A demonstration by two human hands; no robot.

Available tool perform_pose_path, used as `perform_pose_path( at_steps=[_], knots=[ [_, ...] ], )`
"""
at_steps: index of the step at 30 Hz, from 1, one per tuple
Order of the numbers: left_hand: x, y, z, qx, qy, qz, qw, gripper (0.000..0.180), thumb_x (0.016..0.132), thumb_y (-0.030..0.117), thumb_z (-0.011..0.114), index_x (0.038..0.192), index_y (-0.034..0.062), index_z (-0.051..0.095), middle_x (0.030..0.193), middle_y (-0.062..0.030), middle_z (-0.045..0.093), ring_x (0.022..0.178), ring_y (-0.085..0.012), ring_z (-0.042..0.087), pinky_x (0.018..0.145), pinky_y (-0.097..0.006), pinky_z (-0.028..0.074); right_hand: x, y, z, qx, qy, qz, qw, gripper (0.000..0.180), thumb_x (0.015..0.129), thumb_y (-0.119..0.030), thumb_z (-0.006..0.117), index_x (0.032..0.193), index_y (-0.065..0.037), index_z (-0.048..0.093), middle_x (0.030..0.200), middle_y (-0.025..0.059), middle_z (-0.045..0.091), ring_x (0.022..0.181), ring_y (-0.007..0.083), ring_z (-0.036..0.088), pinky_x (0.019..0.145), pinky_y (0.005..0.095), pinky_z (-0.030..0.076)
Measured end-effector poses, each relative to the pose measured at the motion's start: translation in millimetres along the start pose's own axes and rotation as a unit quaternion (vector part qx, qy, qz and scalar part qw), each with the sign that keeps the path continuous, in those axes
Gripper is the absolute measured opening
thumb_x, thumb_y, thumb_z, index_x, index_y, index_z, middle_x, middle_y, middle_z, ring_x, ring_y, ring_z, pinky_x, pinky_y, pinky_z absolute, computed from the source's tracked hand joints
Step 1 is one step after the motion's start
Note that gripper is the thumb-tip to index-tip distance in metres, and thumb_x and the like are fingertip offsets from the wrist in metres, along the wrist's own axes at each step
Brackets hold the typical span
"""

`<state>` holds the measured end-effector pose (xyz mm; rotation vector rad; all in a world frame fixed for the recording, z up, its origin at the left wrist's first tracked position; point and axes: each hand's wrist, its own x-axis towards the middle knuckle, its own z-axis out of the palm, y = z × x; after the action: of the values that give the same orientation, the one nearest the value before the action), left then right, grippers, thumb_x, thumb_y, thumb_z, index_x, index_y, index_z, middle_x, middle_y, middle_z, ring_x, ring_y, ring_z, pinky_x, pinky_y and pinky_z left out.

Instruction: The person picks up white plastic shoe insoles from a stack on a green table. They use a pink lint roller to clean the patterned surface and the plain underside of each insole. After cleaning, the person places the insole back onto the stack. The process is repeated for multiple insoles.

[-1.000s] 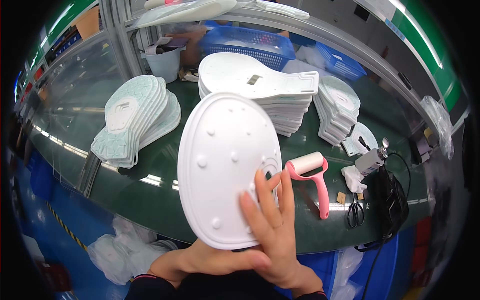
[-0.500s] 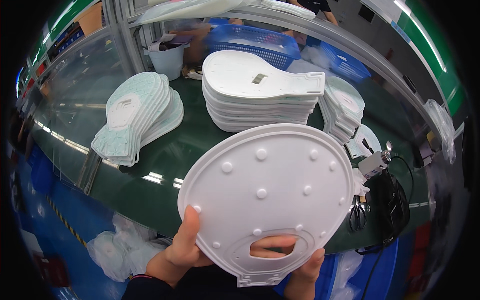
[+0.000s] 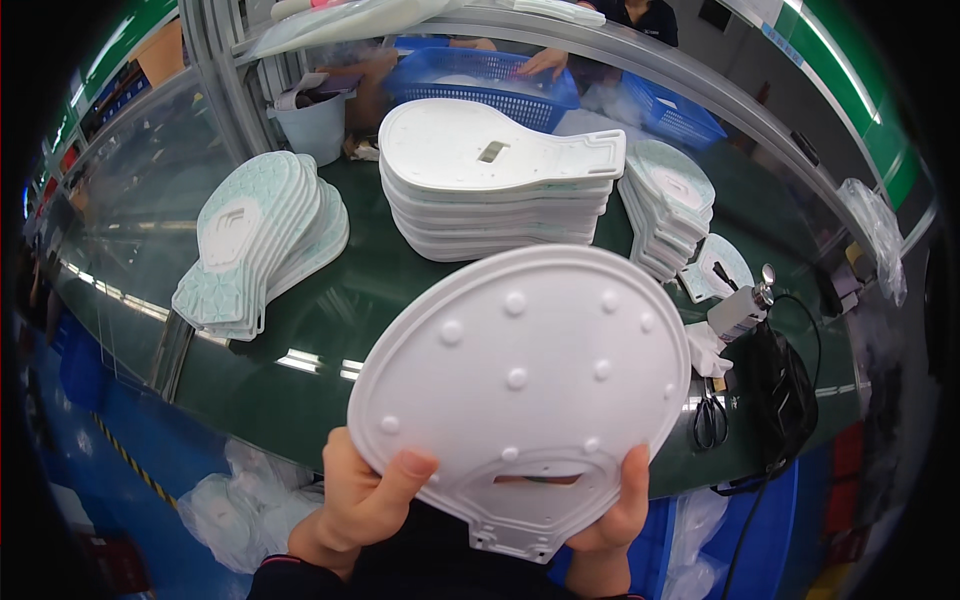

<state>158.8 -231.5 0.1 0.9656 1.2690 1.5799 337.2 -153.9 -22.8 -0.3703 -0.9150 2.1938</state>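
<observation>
Head view: my left hand and right hand are clamped on opposite lower edges of the white panel, probably for balance and an unobstructed studded face. Panel's up at the green table's near edge.

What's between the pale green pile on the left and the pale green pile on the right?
The head view shows a white paddle-shaped panel stack between the left pile and the right pile.

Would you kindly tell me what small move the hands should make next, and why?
Probably turn the white panel over: its studded side shows while the other is hidden, and the left hand and right hand hold opposite edges near its narrow end.
</observation>
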Motion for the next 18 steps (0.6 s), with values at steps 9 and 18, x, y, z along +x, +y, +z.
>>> perform_pose_path(
  at_steps=[9,18],
  knots=[
    [0,-15,18,-0.069,-0.287,-0.036,0.955,0.089,0.076,0.005,0.067,0.138,-0.001,0.002,0.139,-0.0178,0.022,0.128,-0.025,0.028,0.103,-0.037,0.026,53,-49,12,0.227,-0.175,-0.141,0.948,0.079,0.083,-0.065,0.029,0.14,-0.012,0.014,0.142,0.0239,0.008,0.13,0.0442,-0.005,0.103,0.0579,0.011],
    [-23,-15,28,-0.206,-0.295,-0.066,0.931,0.085,0.072,-0.02,0.053,0.135,0.0,-0.001,0.134,-0.025,0.023,0.119,-0.0412,0.036,0.094,-0.053,0.039,75,-75,28,0.208,-0.163,-0.102,0.959,0.094,0.079,-0.065,0.037,0.137,0.002,0.005,0.141,0.0275,-0.004,0.131,0.0417,-0.007,0.102,0.0575,0.015]
  ],
)
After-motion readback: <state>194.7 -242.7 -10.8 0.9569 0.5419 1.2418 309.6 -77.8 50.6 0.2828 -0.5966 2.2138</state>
